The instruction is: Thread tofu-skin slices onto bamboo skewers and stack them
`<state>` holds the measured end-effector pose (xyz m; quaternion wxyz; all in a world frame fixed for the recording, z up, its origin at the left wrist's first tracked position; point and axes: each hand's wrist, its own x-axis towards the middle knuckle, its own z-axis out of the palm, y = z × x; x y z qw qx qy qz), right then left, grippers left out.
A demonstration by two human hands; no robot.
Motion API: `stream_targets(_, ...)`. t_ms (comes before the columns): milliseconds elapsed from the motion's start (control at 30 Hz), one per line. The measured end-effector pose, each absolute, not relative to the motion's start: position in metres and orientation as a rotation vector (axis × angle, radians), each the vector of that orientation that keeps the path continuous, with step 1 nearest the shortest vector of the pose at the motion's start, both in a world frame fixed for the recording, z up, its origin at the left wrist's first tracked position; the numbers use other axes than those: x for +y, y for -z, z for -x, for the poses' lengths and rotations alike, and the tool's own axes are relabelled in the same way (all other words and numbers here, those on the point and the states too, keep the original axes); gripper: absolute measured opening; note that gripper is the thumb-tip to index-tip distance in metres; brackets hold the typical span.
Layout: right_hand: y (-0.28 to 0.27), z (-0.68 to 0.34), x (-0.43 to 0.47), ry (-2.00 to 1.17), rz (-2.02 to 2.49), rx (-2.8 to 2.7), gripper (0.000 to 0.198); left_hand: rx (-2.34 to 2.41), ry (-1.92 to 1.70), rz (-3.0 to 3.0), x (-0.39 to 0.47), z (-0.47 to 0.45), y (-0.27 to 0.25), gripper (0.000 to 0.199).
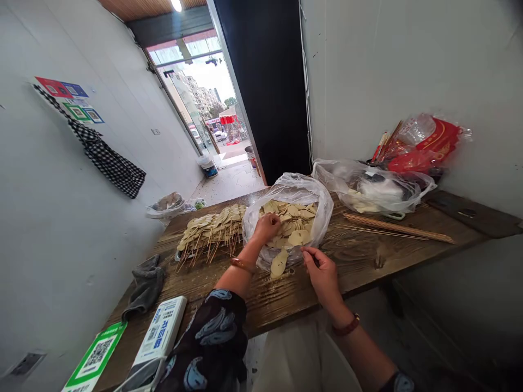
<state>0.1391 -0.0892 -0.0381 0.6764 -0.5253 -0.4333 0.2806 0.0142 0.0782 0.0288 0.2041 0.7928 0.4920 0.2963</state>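
Observation:
My left hand (pixel 267 227) is inside the open clear plastic bag (pixel 322 209), fingers drawn together over a heap of thin, pale, flat slices (pixel 300 237). What those fingers hold, if anything, is hidden. At the bag's near right side, my right hand (pixel 322 275) pinches what looks like the end of a thin wooden skewer, mostly lost against the bag. A slice (pixel 279 264) hangs over the bag's front edge, left of my right fingertips. To the left of the bag lies a pile of skewered slices (pixel 214 228), sticks pointing toward me.
Loose bamboo skewers (pixel 398 227) lie on the wooden table (pixel 351 261) at right. Behind them sit another plastic bag (pixel 376 190) and red packaging (pixel 433 141). A grey cloth (pixel 145 286), a white box (pixel 161 329) and a QR-code card (pixel 96 356) are at left.

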Motion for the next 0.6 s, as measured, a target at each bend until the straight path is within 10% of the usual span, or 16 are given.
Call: stream_targets(600,0.040,-0.138,-0.088,-0.742,1.140,-1.333,0.023,0.780,-1.098,-1.037,0.025,0.021,-0.023,0.041)
